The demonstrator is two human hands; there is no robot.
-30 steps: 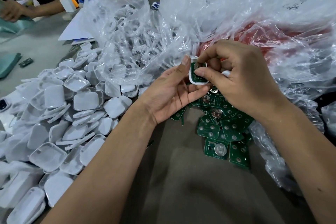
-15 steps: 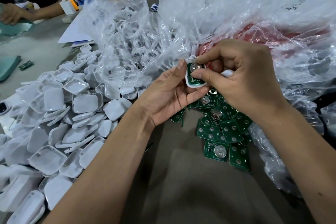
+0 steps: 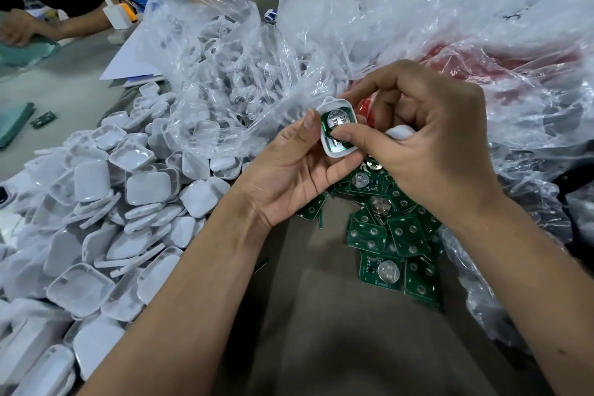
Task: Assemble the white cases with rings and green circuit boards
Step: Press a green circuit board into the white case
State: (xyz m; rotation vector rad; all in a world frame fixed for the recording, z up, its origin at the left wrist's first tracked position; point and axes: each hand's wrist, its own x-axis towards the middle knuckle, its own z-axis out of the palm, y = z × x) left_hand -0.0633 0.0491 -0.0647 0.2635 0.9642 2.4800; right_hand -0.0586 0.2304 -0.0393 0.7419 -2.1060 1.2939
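Your left hand (image 3: 289,177) grips a white case (image 3: 337,132) with a green circuit board (image 3: 336,135) inside (its metal disc faces up). Your right hand (image 3: 427,151) presses a fingertip on that board while clutching a white piece (image 3: 400,132); loose boards (image 3: 389,235) lie at 6 o'clock.

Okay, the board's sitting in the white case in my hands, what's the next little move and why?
Probably press down with the right thumb to seat the green circuit board fully. The left hand already holds the white case from below, and the board lies inside its rim, though whether it has clicked flat is unclear.
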